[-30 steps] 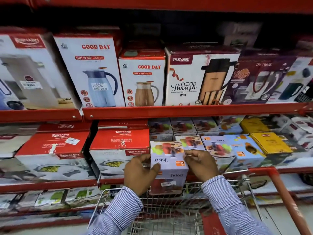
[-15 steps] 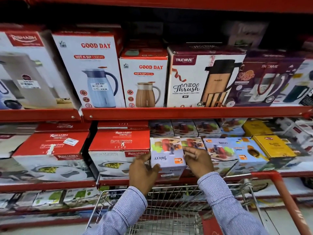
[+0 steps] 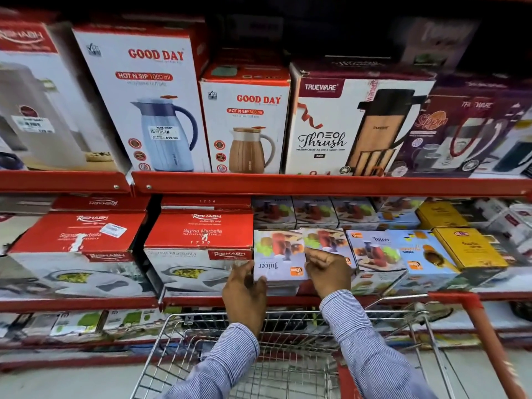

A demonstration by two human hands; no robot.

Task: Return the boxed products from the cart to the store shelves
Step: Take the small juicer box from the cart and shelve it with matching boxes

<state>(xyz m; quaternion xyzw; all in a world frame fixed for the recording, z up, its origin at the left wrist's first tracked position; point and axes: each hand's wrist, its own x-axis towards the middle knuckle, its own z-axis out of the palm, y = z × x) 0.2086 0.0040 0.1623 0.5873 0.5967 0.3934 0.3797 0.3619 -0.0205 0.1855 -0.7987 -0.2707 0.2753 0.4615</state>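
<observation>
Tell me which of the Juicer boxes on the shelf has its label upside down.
The Juicer box held between both hands, beside the red Rishabh box. The Juicer box to its right reads upright.

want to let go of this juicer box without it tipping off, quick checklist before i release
1. Juicer box on the middle shelf: ok, it sits in the juicer row.
2. Left neighbour: ok, it sits beside the Rishabh box.
3. Right neighbour: cannot tell, the right hand covers that edge.
4. Base fully on the shelf: cannot tell, the left hand hides the front bottom corner.
5. Label orientation: not ok, "Juicer" reads upside down, unlike the juicer box to its right.
6. Cart below: ok.
</observation>
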